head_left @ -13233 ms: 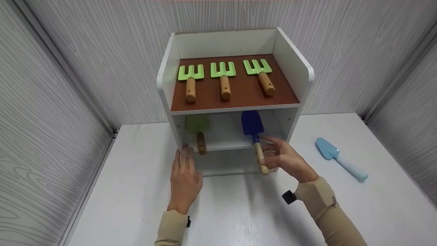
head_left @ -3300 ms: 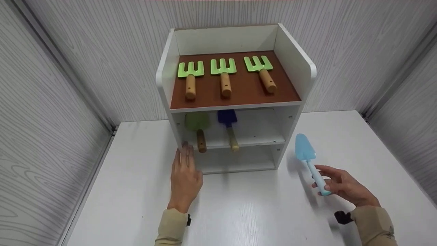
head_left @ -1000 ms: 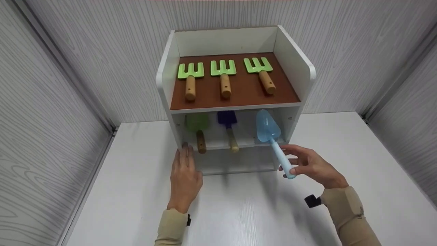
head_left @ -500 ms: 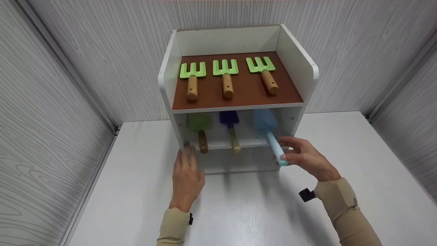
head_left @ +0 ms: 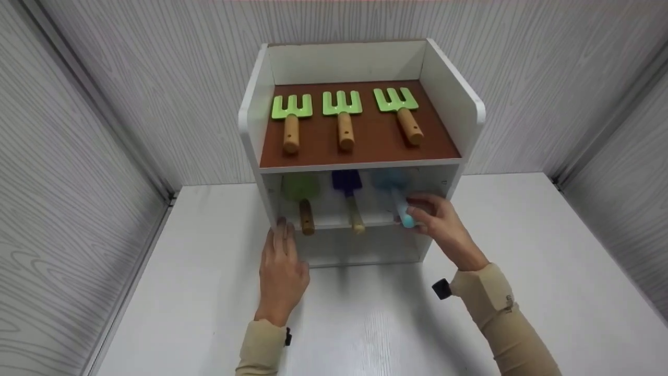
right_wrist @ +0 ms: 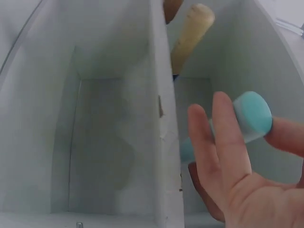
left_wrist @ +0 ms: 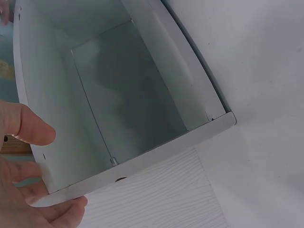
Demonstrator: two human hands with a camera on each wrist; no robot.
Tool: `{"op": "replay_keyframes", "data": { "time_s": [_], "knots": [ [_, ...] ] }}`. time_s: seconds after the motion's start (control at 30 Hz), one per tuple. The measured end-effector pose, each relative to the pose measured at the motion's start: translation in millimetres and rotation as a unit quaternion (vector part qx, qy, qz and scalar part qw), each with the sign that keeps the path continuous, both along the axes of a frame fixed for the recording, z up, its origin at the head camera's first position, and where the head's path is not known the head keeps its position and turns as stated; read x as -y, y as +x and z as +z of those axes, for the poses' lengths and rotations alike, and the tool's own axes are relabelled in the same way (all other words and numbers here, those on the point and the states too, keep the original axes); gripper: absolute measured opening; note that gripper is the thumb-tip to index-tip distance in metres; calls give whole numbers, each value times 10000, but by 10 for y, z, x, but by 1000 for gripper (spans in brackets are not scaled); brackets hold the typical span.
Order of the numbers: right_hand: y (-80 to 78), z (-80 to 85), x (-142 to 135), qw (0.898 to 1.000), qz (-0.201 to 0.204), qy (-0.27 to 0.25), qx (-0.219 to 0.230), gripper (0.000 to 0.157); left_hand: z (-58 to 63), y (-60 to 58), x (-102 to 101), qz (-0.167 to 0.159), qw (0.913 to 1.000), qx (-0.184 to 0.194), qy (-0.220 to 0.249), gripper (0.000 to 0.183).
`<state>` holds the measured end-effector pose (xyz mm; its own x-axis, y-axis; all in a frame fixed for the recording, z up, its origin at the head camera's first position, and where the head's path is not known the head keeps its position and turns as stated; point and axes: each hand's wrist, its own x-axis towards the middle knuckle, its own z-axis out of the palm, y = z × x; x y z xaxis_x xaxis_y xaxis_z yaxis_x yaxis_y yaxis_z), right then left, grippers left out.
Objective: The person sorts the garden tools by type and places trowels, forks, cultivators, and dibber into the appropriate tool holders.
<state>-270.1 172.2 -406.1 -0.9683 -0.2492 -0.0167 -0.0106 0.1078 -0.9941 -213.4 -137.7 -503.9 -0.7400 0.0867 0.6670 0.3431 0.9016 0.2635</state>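
My right hand (head_left: pixel 441 227) pinches the handle of a light blue trowel (head_left: pixel 401 201) between thumb and fingers. The trowel's blade reaches into the right part of the middle shelf, and its turquoise handle end (right_wrist: pixel 255 114) points out in the right wrist view. Left of it on that shelf lie a dark blue trowel (head_left: pixel 348 183) with a pale wooden handle and a green trowel (head_left: pixel 301 187) with a brown handle. My left hand (head_left: pixel 283 282) rests against the left front edge of the white shelf unit (head_left: pixel 360 165), fingers extended.
Three green hand forks (head_left: pixel 291 122) lie in a row on the brown top of the unit, between raised side walls. Below the middle shelf is a lower compartment (left_wrist: pixel 128 85). The unit stands on a white table (head_left: pixel 360 324), with wood-grain panels (head_left: pixel 94 130) behind and at both sides.
The dark blue trowel was set on the middle shelf. My right hand picked up the light blue trowel from the table's right and carried it left into that shelf. The left hand stays put.
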Motion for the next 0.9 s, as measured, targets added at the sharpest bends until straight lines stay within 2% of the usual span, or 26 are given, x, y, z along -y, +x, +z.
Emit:
{"op": "replay_keyframes", "data": {
  "time_s": [0.2,0.37,0.53,0.63,0.7,0.77,0.83,0.87,0.9],
  "knots": [
    [5,-40,19,9995,-310,81,-72,52,1,-19,-65,-20,10000,48,-46,73],
    [78,-134,7,9990,-408,36,-199,49,3,-12,-50,41,9998,202,-79,74],
    [191,-284,-73,9972,-519,-328,-424,42,-8,-31,-34,35,9996,276,-81,76],
    [287,-394,-174,9964,-538,-455,-473,40,-12,-16,-7,-79,9989,463,77,77],
    [328,-447,-267,9967,-585,-359,-443,39,14,17,38,-232,9976,641,156,75],
    [341,-475,-387,9964,-695,47,-491,39,65,80,123,-483,9959,742,201,66],
    [331,-484,-534,9889,-925,829,-812,41,144,176,252,-676,9946,768,172,57],
    [326,-487,-621,9799,-1055,1348,-1027,44,194,235,330,-697,9945,770,132,53],
    [322,-488,-715,9658,-1196,1926,-1261,48,244,299,413,-663,9945,807,117,50]
  ]
}}
